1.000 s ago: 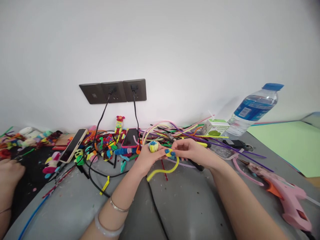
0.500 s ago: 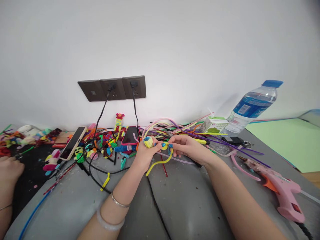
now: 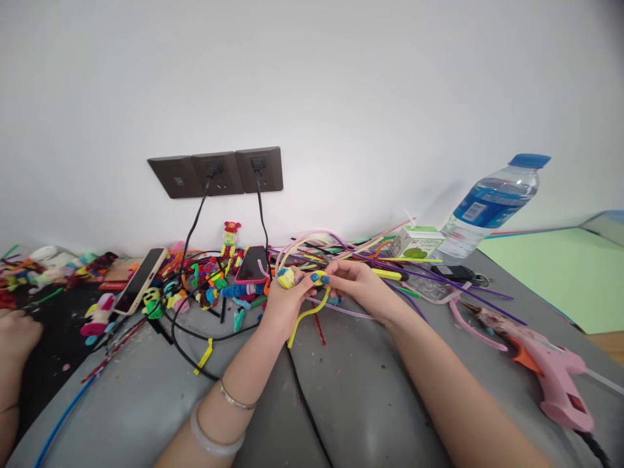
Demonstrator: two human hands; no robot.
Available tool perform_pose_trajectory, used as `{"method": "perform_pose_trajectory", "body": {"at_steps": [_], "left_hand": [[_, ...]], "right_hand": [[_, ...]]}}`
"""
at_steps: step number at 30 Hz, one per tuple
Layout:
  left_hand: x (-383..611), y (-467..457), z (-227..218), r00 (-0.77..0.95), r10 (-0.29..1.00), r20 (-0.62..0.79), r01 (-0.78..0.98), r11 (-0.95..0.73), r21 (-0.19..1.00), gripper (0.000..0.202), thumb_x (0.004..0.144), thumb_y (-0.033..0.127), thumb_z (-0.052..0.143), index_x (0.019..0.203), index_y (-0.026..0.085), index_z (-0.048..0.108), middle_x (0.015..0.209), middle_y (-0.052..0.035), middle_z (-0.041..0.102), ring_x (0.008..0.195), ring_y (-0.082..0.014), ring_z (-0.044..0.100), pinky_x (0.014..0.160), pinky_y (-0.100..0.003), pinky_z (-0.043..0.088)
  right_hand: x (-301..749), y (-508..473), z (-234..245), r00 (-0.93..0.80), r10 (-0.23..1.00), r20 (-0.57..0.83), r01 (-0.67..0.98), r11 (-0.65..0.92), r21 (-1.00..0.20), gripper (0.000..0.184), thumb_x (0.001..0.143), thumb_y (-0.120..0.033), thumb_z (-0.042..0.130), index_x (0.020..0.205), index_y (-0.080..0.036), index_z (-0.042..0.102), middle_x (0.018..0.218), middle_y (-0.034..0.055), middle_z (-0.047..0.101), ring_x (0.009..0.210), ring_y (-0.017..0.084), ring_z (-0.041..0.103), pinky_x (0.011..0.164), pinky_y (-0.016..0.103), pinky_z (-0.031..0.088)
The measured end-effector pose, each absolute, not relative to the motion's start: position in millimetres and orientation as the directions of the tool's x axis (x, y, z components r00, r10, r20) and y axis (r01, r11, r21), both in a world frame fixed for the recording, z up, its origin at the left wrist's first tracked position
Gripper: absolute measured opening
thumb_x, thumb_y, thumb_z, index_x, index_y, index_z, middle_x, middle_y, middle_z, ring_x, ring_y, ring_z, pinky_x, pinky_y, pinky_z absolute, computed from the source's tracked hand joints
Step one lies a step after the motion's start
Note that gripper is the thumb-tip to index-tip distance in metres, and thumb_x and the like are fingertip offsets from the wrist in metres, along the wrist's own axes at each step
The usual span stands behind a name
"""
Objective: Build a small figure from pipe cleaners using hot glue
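Observation:
My left hand (image 3: 285,300) and my right hand (image 3: 358,285) meet over the grey surface (image 3: 370,390), both pinched on a yellow pipe cleaner (image 3: 306,314) whose loose tail curls down toward me. The left hand also carries a small yellow-and-blue coiled piece (image 3: 286,277) on top of its fingers. The right fingers are closed on the pipe cleaner's upper end next to the left thumb. A heap of coloured pipe cleaners (image 3: 341,250) lies just behind both hands.
A pink glue gun (image 3: 546,370) lies at the right, a water bottle (image 3: 487,205) and small green carton (image 3: 416,244) behind it. Two phones (image 3: 139,279) (image 3: 252,264), black cables and small figures lie under the wall sockets (image 3: 217,172). Another person's hand (image 3: 14,335) rests far left.
Both hands drew slightly closer together and left; the yellow pipe cleaner's tail swung down and nearer to the left wrist. The view drifted a little.

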State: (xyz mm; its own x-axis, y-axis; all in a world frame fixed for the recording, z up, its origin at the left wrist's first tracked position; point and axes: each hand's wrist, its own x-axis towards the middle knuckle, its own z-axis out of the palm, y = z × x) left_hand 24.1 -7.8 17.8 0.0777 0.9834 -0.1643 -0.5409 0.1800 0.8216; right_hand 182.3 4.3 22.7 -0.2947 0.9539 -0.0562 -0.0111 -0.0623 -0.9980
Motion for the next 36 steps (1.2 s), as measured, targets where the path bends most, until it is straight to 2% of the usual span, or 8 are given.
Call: {"method": "perform_pose_trajectory", "body": {"at_steps": [5, 10, 13, 18, 23, 29, 32, 36], "left_hand": [[12.3, -4.0, 14.9, 0.313, 0.938, -0.147, -0.276, 0.238, 0.931, 0.038, 0.058, 0.029, 0.086, 0.063, 0.015, 0.051, 0.076, -0.0031, 0.066, 0.071, -0.0136, 0.063, 0.067, -0.027, 0.054], [10.6, -3.0, 11.3, 0.314, 0.939, -0.14, -0.147, 0.194, 0.97, 0.035, 0.056, 0.025, 0.085, 0.062, 0.015, 0.052, 0.068, -0.0002, 0.062, 0.059, -0.0102, 0.057, 0.06, -0.026, 0.051], [14.2, -4.3, 14.1, 0.221, 0.969, -0.11, -0.19, 0.153, 0.97, 0.036, 0.056, 0.025, 0.084, 0.061, 0.016, 0.05, 0.061, 0.0035, 0.056, 0.056, -0.0086, 0.054, 0.056, -0.023, 0.049], [20.4, -6.1, 17.7, 0.068, 0.991, -0.111, -0.401, 0.129, 0.907, 0.045, 0.052, 0.025, 0.086, 0.059, 0.017, 0.043, 0.059, 0.0062, 0.052, 0.055, -0.006, 0.051, 0.048, -0.016, 0.041], [26.4, -6.4, 15.7, -0.023, 0.99, -0.141, -0.544, 0.106, 0.833, 0.047, 0.047, 0.023, 0.088, 0.059, 0.017, 0.043, 0.059, 0.0067, 0.053, 0.055, -0.0049, 0.052, 0.05, -0.015, 0.041], [28.6, -7.4, 16.2, -0.01, 0.983, -0.181, -0.571, 0.143, 0.808, 0.049, 0.045, 0.024, 0.09, 0.059, 0.017, 0.043, 0.062, 0.0056, 0.058, 0.056, -0.0054, 0.055, 0.053, -0.017, 0.046], [23.6, -6.9, 20.5, 0.092, 0.982, -0.165, -0.518, 0.189, 0.834, 0.046, 0.049, 0.026, 0.09, 0.061, 0.016, 0.046, 0.07, 0.0013, 0.065, 0.062, -0.0096, 0.061, 0.059, -0.022, 0.051], [14.6, -4.1, 22.7, 0.226, 0.959, -0.172, -0.397, 0.252, 0.882, 0.043, 0.052, 0.029, 0.089, 0.062, 0.015, 0.05, 0.072, -0.0018, 0.066, 0.067, -0.0114, 0.062, 0.062, -0.024, 0.053]], "right_hand": [[201.7, 2.5, 33.3, -0.465, 0.876, -0.126, 0.185, -0.043, -0.982, 0.026, 0.073, -0.039, 0.074, 0.073, -0.016, 0.062, 0.061, -0.0042, 0.055, 0.053, 0.007, 0.044, 0.05, 0.022, 0.028], [205.8, 1.3, 36.1, -0.485, 0.857, -0.175, 0.276, -0.04, -0.96, 0.023, 0.073, -0.036, 0.073, 0.071, -0.016, 0.063, 0.062, -0.0039, 0.054, 0.054, 0.008, 0.042, 0.05, 0.023, 0.028], [201.7, 2.4, 33.7, -0.43, 0.887, -0.169, 0.199, -0.089, -0.976, 0.026, 0.07, -0.039, 0.075, 0.075, -0.016, 0.063, 0.061, -0.0039, 0.056, 0.053, 0.008, 0.046, 0.05, 0.022, 0.032], [188.3, 4.6, 24.1, -0.363, 0.923, -0.126, -0.015, -0.141, -0.99, 0.037, 0.065, -0.047, 0.08, 0.078, -0.018, 0.06, 0.06, -0.0026, 0.062, 0.055, 0.01, 0.056, 0.052, 0.022, 0.041], [173.9, 5.0, 15.3, -0.27, 0.961, -0.065, -0.111, -0.098, -0.989, 0.04, 0.061, -0.05, 0.082, 0.071, -0.019, 0.059, 0.057, -0.0033, 0.059, 0.054, 0.011, 0.057, 0.048, 0.022, 0.038], [174.6, 5.8, 17.7, -0.216, 0.976, -0.019, -0.057, -0.032, -0.998, 0.04, 0.062, -0.052, 0.08, 0.069, -0.018, 0.061, 0.056, -0.003, 0.057, 0.052, 0.011, 0.053, 0.047, 0.023, 0.037], [183.3, 4.5, 25.5, -0.286, 0.957, -0.044, 0.015, -0.041, -0.999, 0.038, 0.064, -0.051, 0.079, 0.071, -0.017, 0.062, 0.058, -0.0033, 0.056, 0.053, 0.01, 0.051, 0.051, 0.023, 0.036], [193.6, 1.2, 36.2, -0.389, 0.915, -0.105, 0.123, -0.061, -0.99, 0.035, 0.066, -0.047, 0.078, 0.071, -0.016, 0.063, 0.058, -0.0038, 0.055, 0.054, 0.009, 0.047, 0.053, 0.023, 0.033]]}}
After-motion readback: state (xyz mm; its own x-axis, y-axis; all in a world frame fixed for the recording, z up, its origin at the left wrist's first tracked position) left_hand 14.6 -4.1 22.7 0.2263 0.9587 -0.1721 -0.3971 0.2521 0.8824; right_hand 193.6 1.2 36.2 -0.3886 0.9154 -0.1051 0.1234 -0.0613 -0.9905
